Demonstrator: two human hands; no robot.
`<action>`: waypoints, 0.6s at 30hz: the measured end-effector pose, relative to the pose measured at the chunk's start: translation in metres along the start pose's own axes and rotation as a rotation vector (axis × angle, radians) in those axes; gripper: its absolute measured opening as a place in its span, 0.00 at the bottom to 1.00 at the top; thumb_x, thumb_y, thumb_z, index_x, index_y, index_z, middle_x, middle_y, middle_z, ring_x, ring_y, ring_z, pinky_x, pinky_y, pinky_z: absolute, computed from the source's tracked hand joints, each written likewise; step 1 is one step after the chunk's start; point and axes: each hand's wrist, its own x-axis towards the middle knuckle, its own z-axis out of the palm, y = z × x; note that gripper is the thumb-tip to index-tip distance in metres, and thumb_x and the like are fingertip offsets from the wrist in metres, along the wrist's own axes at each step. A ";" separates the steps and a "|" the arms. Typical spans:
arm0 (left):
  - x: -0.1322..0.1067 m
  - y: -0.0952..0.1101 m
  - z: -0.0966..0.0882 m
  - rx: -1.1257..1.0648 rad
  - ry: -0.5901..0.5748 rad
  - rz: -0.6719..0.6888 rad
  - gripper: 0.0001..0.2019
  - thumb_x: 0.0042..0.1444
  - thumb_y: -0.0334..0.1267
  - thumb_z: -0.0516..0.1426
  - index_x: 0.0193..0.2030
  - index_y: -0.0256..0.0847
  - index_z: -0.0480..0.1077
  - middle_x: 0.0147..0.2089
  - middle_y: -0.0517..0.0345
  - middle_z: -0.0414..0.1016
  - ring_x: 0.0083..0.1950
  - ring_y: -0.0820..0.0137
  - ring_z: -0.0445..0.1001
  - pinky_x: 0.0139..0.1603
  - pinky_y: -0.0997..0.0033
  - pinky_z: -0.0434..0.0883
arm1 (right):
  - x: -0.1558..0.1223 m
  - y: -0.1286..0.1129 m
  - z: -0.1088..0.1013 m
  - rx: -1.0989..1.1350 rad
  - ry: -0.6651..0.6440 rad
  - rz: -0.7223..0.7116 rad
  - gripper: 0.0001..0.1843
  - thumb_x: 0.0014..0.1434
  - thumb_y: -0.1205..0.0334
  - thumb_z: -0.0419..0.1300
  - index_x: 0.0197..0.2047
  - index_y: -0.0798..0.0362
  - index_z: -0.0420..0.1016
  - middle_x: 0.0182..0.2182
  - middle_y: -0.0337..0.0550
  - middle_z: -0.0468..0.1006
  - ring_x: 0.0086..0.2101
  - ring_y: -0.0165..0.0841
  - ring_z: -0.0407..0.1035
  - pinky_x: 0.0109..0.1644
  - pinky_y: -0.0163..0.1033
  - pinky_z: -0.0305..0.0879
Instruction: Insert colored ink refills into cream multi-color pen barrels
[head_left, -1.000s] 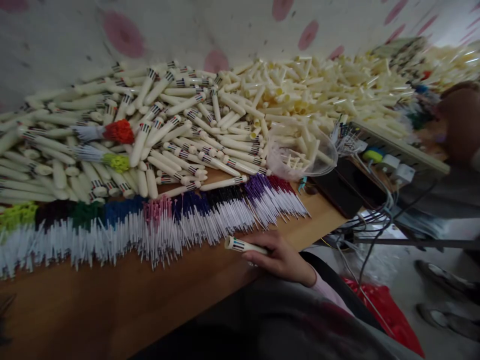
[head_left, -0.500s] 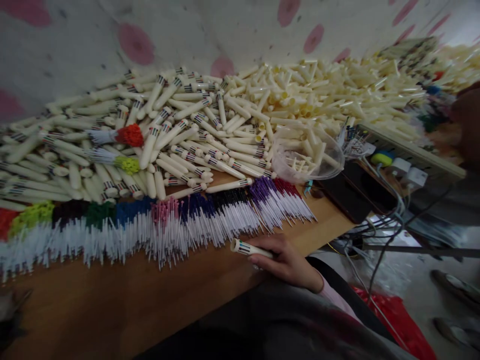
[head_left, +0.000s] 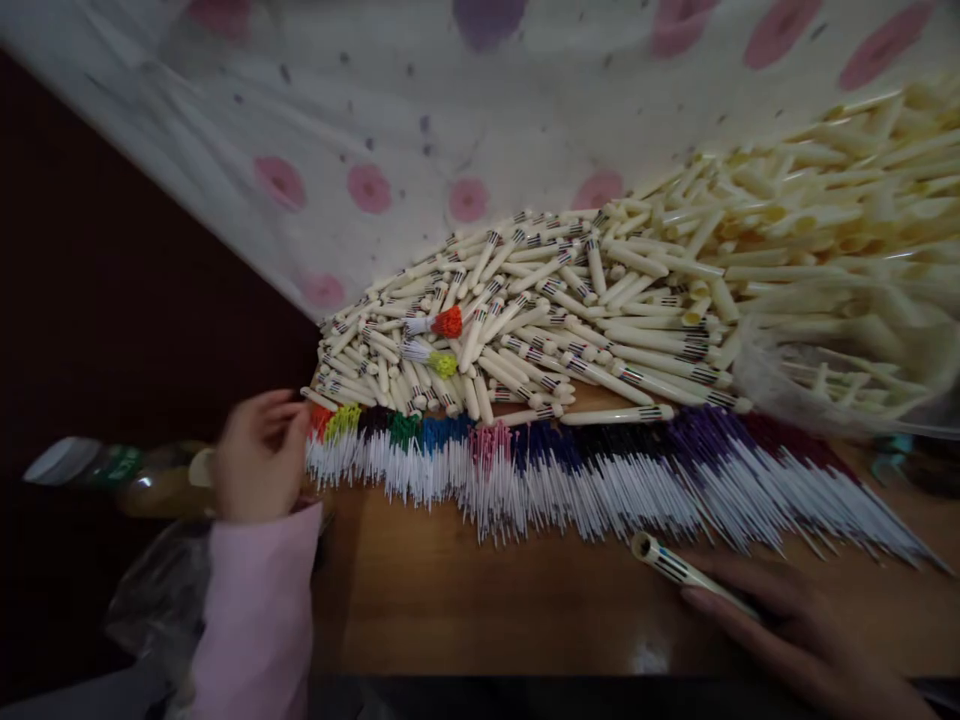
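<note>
My right hand (head_left: pixel 787 620) grips a cream multi-colour pen barrel (head_left: pixel 694 575) between thumb and fingers, over the front of the table. The barrel's open end points up and left, with coloured slider marks around it. My left hand (head_left: pixel 262 455) is at the left end of a long row of pen refills (head_left: pixel 525 490), beside the red refill tops (head_left: pixel 321 420). Its fingers are curled in, and what they hold, if anything, is hidden. The refills have white tubes and coloured tops sorted by colour, from red and yellow-green to purple and dark red.
Cream pens (head_left: pixel 517 320) lie heaped behind the row, with red and yellow-green refill bundles on top. Unfitted cream tubes (head_left: pixel 840 200) pile up at right behind a clear plastic tub (head_left: pixel 847 350). A bottle (head_left: pixel 150 480) is beyond the table's left side. A spotted sheet (head_left: pixel 420 130) hangs behind.
My view has swung left. My left hand has come into full view by the red refills. My right hand still holds the pen barrel near the table's front.
</note>
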 end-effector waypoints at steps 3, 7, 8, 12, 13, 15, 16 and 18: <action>0.018 -0.006 0.035 0.234 -0.229 -0.159 0.06 0.59 0.33 0.61 0.42 0.35 0.76 0.42 0.51 0.80 0.46 0.61 0.79 0.51 0.55 0.74 | -0.001 0.000 -0.001 -0.018 0.013 0.002 0.25 0.59 0.37 0.58 0.40 0.49 0.86 0.36 0.50 0.86 0.33 0.43 0.82 0.40 0.42 0.82; 0.027 -0.015 0.061 0.422 -0.370 -0.288 0.09 0.61 0.41 0.61 0.42 0.37 0.75 0.45 0.53 0.79 0.50 0.62 0.78 0.53 0.53 0.72 | -0.004 0.004 0.000 -0.012 0.027 -0.022 0.24 0.60 0.39 0.59 0.43 0.48 0.86 0.38 0.51 0.86 0.36 0.45 0.82 0.39 0.41 0.82; 0.028 -0.017 0.063 0.445 -0.386 -0.299 0.11 0.61 0.43 0.61 0.43 0.37 0.75 0.47 0.52 0.79 0.50 0.62 0.77 0.53 0.53 0.72 | -0.004 0.005 0.000 -0.003 0.030 -0.032 0.24 0.60 0.39 0.59 0.44 0.47 0.86 0.39 0.51 0.86 0.36 0.46 0.82 0.39 0.42 0.82; 0.028 -0.025 0.063 0.485 -0.415 -0.297 0.14 0.63 0.46 0.59 0.46 0.37 0.74 0.49 0.51 0.78 0.52 0.61 0.76 0.54 0.53 0.71 | -0.004 0.005 0.000 0.036 0.020 -0.010 0.23 0.59 0.39 0.60 0.44 0.46 0.86 0.38 0.50 0.86 0.36 0.47 0.82 0.40 0.45 0.82; 0.029 -0.026 0.064 0.488 -0.420 -0.293 0.14 0.63 0.47 0.59 0.46 0.37 0.74 0.48 0.51 0.78 0.52 0.61 0.76 0.54 0.53 0.71 | -0.003 0.004 0.000 0.040 0.015 0.000 0.23 0.59 0.39 0.60 0.44 0.46 0.86 0.38 0.50 0.86 0.36 0.47 0.82 0.40 0.45 0.82; 0.029 -0.028 0.065 0.486 -0.422 -0.289 0.14 0.63 0.47 0.59 0.45 0.37 0.74 0.48 0.51 0.78 0.52 0.61 0.76 0.54 0.53 0.72 | -0.004 0.003 0.000 0.035 0.014 0.000 0.23 0.59 0.39 0.60 0.44 0.46 0.86 0.39 0.50 0.86 0.36 0.47 0.82 0.40 0.45 0.82; 0.029 -0.028 0.066 0.482 -0.419 -0.290 0.14 0.63 0.47 0.59 0.45 0.37 0.74 0.48 0.51 0.78 0.51 0.61 0.76 0.53 0.53 0.72 | -0.004 0.003 -0.001 0.028 0.015 -0.006 0.23 0.59 0.38 0.60 0.44 0.46 0.86 0.39 0.50 0.86 0.36 0.47 0.82 0.39 0.45 0.82; 0.029 -0.028 0.066 0.464 -0.399 -0.295 0.13 0.62 0.46 0.59 0.44 0.38 0.75 0.47 0.52 0.78 0.50 0.62 0.77 0.52 0.54 0.72 | -0.005 0.004 -0.001 0.017 0.020 -0.016 0.24 0.60 0.38 0.59 0.44 0.46 0.85 0.38 0.51 0.86 0.36 0.47 0.82 0.39 0.45 0.82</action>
